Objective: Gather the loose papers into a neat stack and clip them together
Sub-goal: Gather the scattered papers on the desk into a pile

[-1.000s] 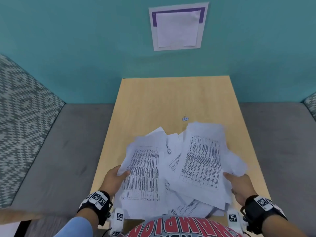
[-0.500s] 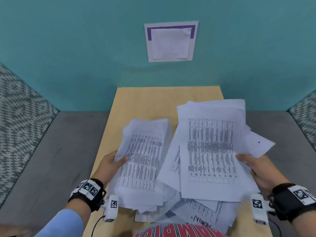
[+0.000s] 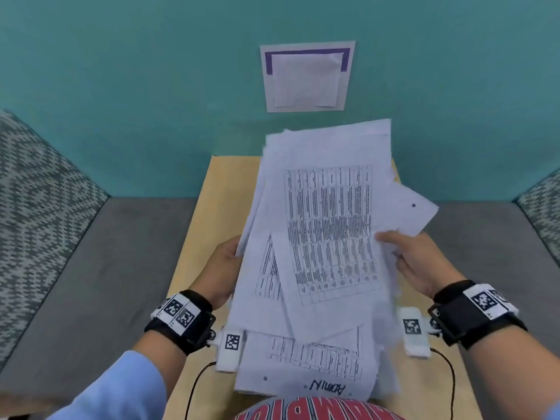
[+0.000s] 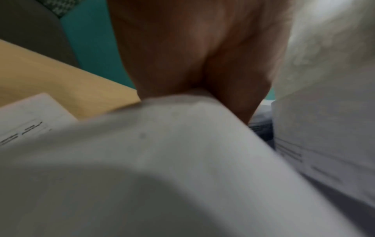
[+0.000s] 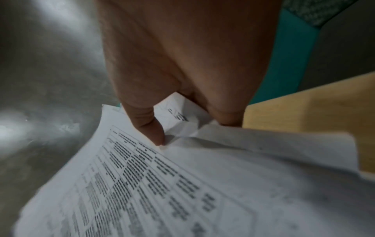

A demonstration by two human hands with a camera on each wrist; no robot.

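Note:
A loose bundle of printed white papers (image 3: 327, 237) is raised off the wooden table (image 3: 212, 201), its top edge tilted away toward the wall. My left hand (image 3: 222, 268) grips the bundle's left edge, fingers hidden behind the sheets. On the right edge, my right hand (image 3: 406, 253) pinches the sheets, thumb on top; the right wrist view shows the thumb (image 5: 150, 126) pressing the papers (image 5: 182, 184). In the left wrist view the papers (image 4: 162, 160) fill the frame below the left hand (image 4: 192, 48). A sheet marked "ADMIN" (image 3: 327, 389) hangs lowest. The binder clip is hidden behind the papers.
A teal wall (image 3: 121, 86) with a white and purple notice (image 3: 306, 77) stands behind the table. Grey bench seats (image 3: 106, 268) with patterned cushions (image 3: 36, 192) flank the table on both sides. Wrist camera cables (image 3: 194, 389) hang near the table's front edge.
Both hands have drawn the two spread piles together into one bundle and lifted it higher off the table, tilting it up. The binder clip seen earlier is now covered.

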